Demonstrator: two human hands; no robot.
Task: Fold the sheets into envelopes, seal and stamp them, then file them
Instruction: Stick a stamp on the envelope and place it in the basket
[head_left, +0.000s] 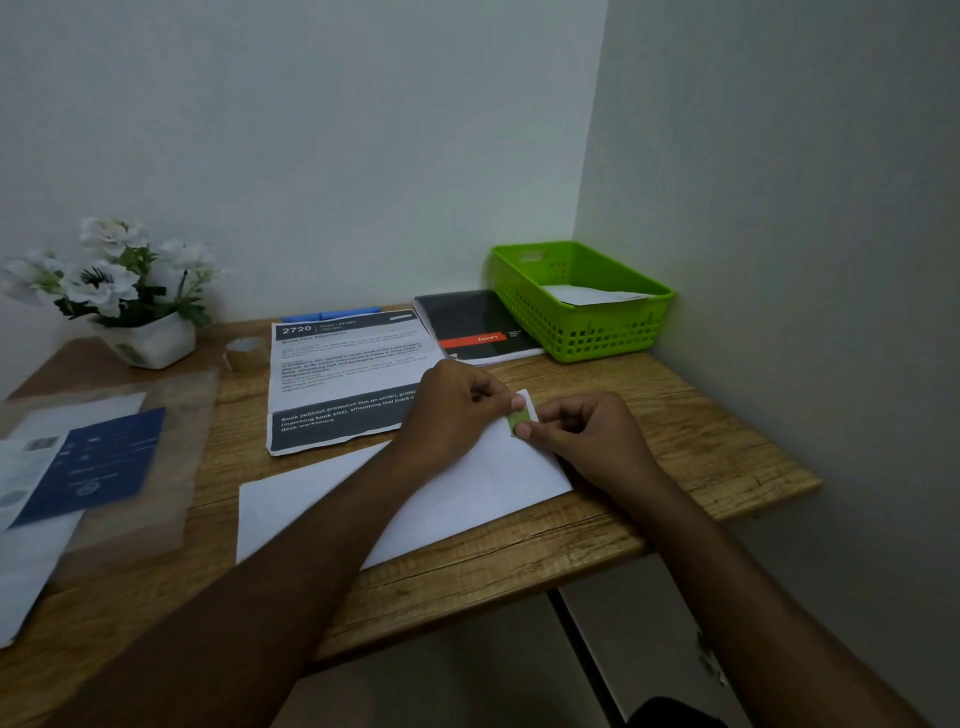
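A white folded envelope (467, 493) lies flat on the wooden desk (675, 441), its far right corner under my fingers. A small green stamp (519, 420) sits on that corner. My left hand (457, 405) presses the stamp's top edge with its thumb. My right hand (587, 431) pinches the stamp's lower edge between thumb and forefinger. A green plastic basket (613, 338) stands at the back right corner with a white envelope (597, 296) inside it.
A printed instruction sheet (343, 379) lies behind the envelope, a black notebook (472, 327) beside the basket. A tape roll (247, 353) and a white flower pot (150, 343) stand at the back left. Clear film over a blue booklet (93, 462) covers the left.
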